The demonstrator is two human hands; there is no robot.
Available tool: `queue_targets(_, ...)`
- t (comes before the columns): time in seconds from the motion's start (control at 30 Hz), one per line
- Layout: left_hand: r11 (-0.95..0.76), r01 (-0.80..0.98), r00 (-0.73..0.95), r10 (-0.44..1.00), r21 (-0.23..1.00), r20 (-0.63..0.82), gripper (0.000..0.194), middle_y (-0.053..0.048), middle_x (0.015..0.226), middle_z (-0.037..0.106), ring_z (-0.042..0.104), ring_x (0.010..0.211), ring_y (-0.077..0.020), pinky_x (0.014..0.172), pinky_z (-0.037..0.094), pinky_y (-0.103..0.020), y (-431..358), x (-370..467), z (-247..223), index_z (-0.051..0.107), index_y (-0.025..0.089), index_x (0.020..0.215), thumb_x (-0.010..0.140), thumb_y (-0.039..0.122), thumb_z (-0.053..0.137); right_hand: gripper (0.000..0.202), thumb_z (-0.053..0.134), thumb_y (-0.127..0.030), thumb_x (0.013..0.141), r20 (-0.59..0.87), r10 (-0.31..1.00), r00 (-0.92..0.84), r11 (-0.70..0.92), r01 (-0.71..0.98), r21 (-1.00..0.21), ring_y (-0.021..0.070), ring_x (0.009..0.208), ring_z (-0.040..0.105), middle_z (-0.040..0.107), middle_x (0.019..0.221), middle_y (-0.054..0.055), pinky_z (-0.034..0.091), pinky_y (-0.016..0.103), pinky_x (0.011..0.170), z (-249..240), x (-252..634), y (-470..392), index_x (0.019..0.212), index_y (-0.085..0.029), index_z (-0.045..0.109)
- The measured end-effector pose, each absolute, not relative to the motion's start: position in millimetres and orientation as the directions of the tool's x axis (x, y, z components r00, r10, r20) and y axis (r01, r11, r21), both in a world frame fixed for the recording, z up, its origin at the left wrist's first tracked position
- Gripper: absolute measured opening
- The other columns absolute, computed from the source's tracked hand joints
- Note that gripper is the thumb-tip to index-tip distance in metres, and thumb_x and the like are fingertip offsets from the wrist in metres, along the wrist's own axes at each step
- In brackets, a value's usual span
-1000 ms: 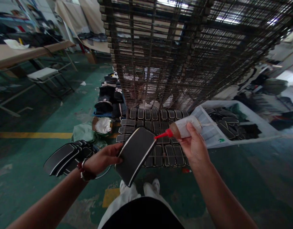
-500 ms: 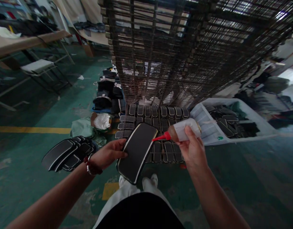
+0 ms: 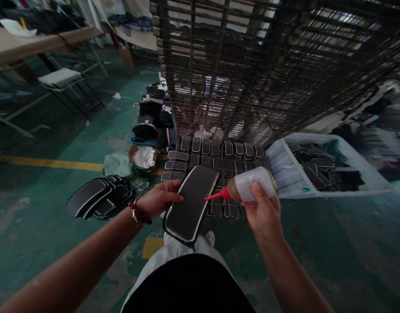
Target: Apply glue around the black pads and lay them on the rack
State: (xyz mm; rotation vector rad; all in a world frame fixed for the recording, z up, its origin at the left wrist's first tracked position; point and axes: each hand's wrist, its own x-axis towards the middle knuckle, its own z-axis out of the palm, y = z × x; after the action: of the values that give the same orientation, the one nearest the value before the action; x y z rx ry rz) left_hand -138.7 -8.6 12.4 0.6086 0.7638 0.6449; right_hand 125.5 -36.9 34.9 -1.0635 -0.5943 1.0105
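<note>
My left hand [image 3: 162,198] pinches the left edge of a dark, rounded rectangular panel [image 3: 191,202], thumb on its face. A pale line runs along the panel's border, and the panel is held tilted above my feet. In my right hand [image 3: 263,213] lies a glue bottle [image 3: 252,184], wrapped in a whitish label, with brown contents showing near its neck. Its red pointed nozzle [image 3: 217,194] is aimed left, the tip at the panel's right-hand border. I cannot tell whether the tip touches the surface.
Ahead, a wire rack [image 3: 216,78] rises over a lower shelf of similar panels [image 3: 228,150] in rows. A pile of panels [image 3: 92,195] sits at left. To the right stands a white bin [image 3: 286,174] of dark pieces. A stool [image 3: 61,78] and table [image 3: 50,45] are farther left.
The nozzle tip has moved slightly down along the panel's right border. The surroundings have shifted a little right and up in view as my head moved.
</note>
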Motion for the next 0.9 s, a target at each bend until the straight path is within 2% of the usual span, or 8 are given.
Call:
queue_targets(0.17,0.681,-0.3,0.497,0.709,0.668,-0.5,0.038,-0.011,0.09,0.079,0.074,0.069,-0.0197,0.066,0.061,-0.029,-5.7,-136.3,11.1,0.072,0.011,0.103,0.065,0.004,0.074,0.032,0.087,-0.036,0.072,-0.014,0.91,0.414,0.149,-0.358,-0.922,0.0187,0.081,0.071,0.072,0.088,0.002,0.061,0.031,0.072,30.0,128.0,-44.1,0.097,-0.023,0.071)
queue_targets(0.4,0.696,-0.337,0.455,0.71,0.634,-0.538,0.038,-0.012,0.086,0.079,0.074,0.066,-0.0204,0.064,0.061,-0.031,-4.6,-135.0,5.0,0.072,0.009,0.105,0.067,0.002,0.07,0.04,0.083,-0.034,0.075,0.047,0.939,0.342,0.178,-0.363,-0.915,0.0269,0.096,0.073,0.075,0.1,0.007,0.06,0.046,0.088,30.0,125.4,-53.8,0.111,-0.023,0.069)
queue_targets(0.67,0.694,-0.399,0.394,0.72,0.599,-0.572,0.03,-0.011,0.08,0.078,0.074,0.064,-0.0223,0.062,0.062,-0.033,-3.9,-132.4,4.5,0.073,0.008,0.094,0.066,-0.002,0.067,0.051,0.085,-0.036,0.067,0.066,0.966,0.249,0.152,-0.343,-0.927,0.0307,0.093,0.073,0.076,0.096,0.008,0.059,0.053,0.088,30.1,126.0,-69.1,0.113,-0.027,0.066)
queue_targets(0.9,0.682,-0.452,0.343,0.728,0.575,-0.594,0.031,-0.01,0.077,0.077,0.073,0.061,-0.0212,0.061,0.062,-0.032,-4.2,-132.5,4.2,0.072,0.007,0.095,0.067,-0.004,0.066,0.058,0.088,-0.038,0.064,0.007,0.985,0.171,0.076,-0.4,-0.913,0.0335,0.096,0.072,0.076,0.099,0.01,0.058,0.055,0.087,25.4,124.8,-76.9,0.116,-0.027,0.065)
